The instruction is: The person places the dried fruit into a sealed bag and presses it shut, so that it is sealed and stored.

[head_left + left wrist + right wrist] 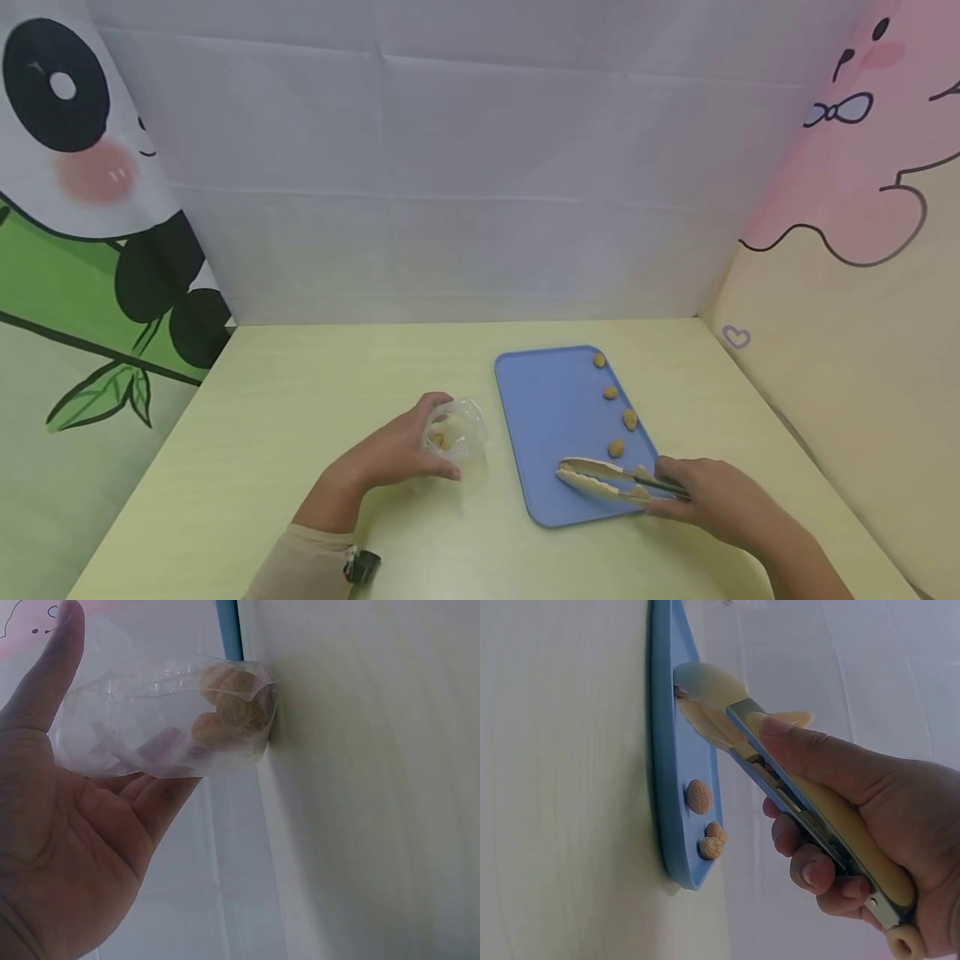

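My left hand (401,442) curves round a clear plastic bag (467,429) standing on the table, thumb on one side and fingers on the other. Inside, several brown walnuts (244,709) lie at the bottom. My right hand (720,496) grips a pair of tongs (840,832) with cream scalloped heads, held low over a blue tray (540,417). Between the tong heads a bit of brown shows at the tips in the right wrist view, mostly hidden. Several more walnuts, such as one walnut (630,418), line the tray's right side; others sit beside the tongs.
The pale wooden table (300,400) carries the tray right of the bag. A grey-white cloth wall (465,183) rises behind it, with cartoon-printed panels on both sides. A small black device (363,567) is at my left sleeve.
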A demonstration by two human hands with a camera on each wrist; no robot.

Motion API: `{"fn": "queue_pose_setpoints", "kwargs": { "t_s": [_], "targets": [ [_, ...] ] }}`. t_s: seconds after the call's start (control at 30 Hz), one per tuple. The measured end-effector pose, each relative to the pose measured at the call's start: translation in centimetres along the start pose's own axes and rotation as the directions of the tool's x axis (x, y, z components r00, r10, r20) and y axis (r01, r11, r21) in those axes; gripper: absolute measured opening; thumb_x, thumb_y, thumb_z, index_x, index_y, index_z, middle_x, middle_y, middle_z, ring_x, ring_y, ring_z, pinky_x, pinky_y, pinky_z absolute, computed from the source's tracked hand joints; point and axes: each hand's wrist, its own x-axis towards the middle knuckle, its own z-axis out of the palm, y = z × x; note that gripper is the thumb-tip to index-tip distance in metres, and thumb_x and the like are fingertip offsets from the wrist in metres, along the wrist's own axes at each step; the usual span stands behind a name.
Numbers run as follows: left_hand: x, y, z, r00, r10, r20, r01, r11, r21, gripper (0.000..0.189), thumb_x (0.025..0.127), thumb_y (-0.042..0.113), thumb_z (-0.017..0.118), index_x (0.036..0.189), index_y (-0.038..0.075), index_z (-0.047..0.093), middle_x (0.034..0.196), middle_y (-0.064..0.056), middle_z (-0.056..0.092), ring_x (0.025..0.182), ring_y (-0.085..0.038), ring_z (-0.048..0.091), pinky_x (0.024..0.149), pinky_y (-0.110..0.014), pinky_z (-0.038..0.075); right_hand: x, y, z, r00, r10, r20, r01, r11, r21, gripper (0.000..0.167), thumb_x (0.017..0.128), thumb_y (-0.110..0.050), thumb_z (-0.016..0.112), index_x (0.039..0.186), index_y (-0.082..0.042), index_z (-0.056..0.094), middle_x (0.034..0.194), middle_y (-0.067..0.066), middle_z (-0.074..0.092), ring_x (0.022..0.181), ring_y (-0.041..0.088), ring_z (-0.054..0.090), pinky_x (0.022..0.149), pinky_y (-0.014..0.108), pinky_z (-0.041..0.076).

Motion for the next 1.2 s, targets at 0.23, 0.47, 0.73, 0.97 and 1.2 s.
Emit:
{"fn": "queue_pose_setpoints", "kwargs": {
  "t_s": [0.23, 0.47, 0.73, 0.97, 1.2],
  "targets": [
    [0.0, 0.0, 0.0, 1.000, 0.009, -0.003, -0.009, 1.000, 0.004, 0.109, 0.064, 0.059, 0.085, 0.149, 0.025, 0.026, 0.140, -0.009, 0.050, 0.118, -0.024, 0.053, 0.094, -0.046, 0.044, 0.1, 0.1, 0.1, 0.999, -0.009, -0.035, 0.008, 1.000, -0.017, 0.035, 0.085, -0.056, 0.068, 0.080, -0.029, 0.046, 0.062, -0.019, 0.029, 0.056, -0.003, 0.032, 0.051, 0.020, 0.028],
    [0.0, 0.0, 0.0, 1.000, 0.013, -0.002, -0.013, 1.000, -0.001, 0.104, 0.068, 0.051, 0.087, 0.148, 0.026, 0.025, 0.139, -0.009, 0.050, 0.115, -0.024, 0.054, 0.093, -0.045, 0.045, 0.5, 0.0, -0.4, 0.994, -0.057, -0.090, 0.053, 0.997, -0.050, 0.034, 0.086, -0.056, 0.065, 0.082, -0.028, 0.048, 0.063, -0.019, 0.029, 0.056, -0.004, 0.031, 0.051, 0.020, 0.028],
    [-0.1, 0.0, 0.0, 1.000, -0.004, 0.003, 0.004, 1.000, -0.002, 0.105, 0.068, 0.051, 0.086, 0.149, 0.026, 0.025, 0.141, -0.009, 0.049, 0.117, -0.024, 0.053, 0.094, -0.046, 0.044, 1.4, -1.0, -0.9, 0.985, -0.101, -0.142, 0.095, 0.994, -0.048, 0.029, 0.087, -0.052, 0.068, 0.085, -0.028, 0.050, 0.063, -0.022, 0.033, 0.057, -0.005, 0.033, 0.052, 0.019, 0.030],
    [-0.3, 0.4, -0.1, 1.000, -0.003, 0.000, 0.003, 1.000, -0.007, 0.105, 0.068, 0.051, 0.086, 0.149, 0.026, 0.025, 0.140, -0.009, 0.050, 0.117, -0.024, 0.053, 0.094, -0.047, 0.044, 3.0, -2.2, -1.7, 0.976, -0.144, -0.164, 0.135, 0.989, -0.062, 0.029, 0.086, -0.052, 0.068, 0.086, -0.030, 0.049, 0.064, -0.022, 0.036, 0.058, -0.004, 0.035, 0.054, 0.020, 0.032],
    [-0.5, 0.7, -0.3, 1.000, 0.003, 0.001, -0.003, 1.000, -0.008, 0.104, 0.068, 0.051, 0.086, 0.149, 0.025, 0.026, 0.137, -0.009, 0.051, 0.114, -0.024, 0.053, 0.092, -0.045, 0.044, 4.6, -3.6, -2.5, 0.975, -0.156, -0.157, 0.155, 0.988, -0.021, 0.027, 0.088, -0.054, 0.065, 0.088, -0.030, 0.053, 0.067, -0.024, 0.043, 0.057, -0.004, 0.039, 0.054, 0.020, 0.034]
  ]
}}
